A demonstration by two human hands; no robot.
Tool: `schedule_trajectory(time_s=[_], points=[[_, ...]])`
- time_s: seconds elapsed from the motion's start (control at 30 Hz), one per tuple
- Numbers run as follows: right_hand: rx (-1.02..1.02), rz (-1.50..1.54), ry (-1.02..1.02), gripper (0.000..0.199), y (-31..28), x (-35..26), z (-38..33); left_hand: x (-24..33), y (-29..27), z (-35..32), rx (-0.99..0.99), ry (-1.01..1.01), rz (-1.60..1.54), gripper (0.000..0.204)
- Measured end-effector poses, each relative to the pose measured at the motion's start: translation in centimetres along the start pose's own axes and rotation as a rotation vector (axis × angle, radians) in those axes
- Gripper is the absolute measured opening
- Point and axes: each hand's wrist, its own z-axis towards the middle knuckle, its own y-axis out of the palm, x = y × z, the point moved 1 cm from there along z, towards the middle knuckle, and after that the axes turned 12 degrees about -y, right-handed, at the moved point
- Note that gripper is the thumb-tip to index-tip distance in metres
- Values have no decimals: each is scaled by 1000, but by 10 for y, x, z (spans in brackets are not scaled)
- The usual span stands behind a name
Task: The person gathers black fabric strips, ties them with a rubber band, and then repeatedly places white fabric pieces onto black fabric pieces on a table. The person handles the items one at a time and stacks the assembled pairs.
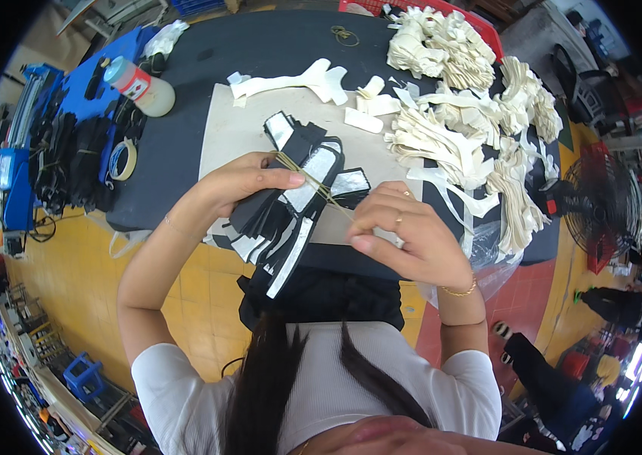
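A bundle of black fabric pieces with shiny silver patches [321, 163] is held up over the near edge of the table. My left hand [244, 184] is closed around its left side, thumb lying across the top. A thin olive-coloured cord [291, 164] crosses the middle of the bundle in several strands. To the right, my right hand [416, 239] pinches the cord's end, which is pulled taut from the bundle. Part of the left fingers is hidden beneath the pieces. Below the bundle hangs a narrow silver strip [291, 258].
Piles of cream fabric pieces [442, 140] cover the table's right side. One cream piece [298, 83] lies on a pale board [222, 129]. At left stand a bottle [143, 87], a tape roll [122, 159] and black bundles [90, 155]. A fan [598, 199] stands at right.
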Motion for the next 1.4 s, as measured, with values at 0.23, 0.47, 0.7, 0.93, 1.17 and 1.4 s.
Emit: schedule_trajectory(time_s=[0.23,0.47,0.7,0.93,1.17,1.4], points=[[314,-47,337,22,28,35,-30,-21,-8,-6,154,-3,-91,56],[769,597,330,95,91,54,-47,-22,23,14,-126,132,-73,54],[926,617,403,92,71,56,-61,-5,57,21,-274,297,200,63],[927,687,358,86,57,54,-62,0,45,15,-111,357,218,55],[856,514,293,91,54,52,-36,-12,36,31,-157,433,-159,55],[959,624,369,84,46,60,-1,-9,30,24,-60,480,7,67]])
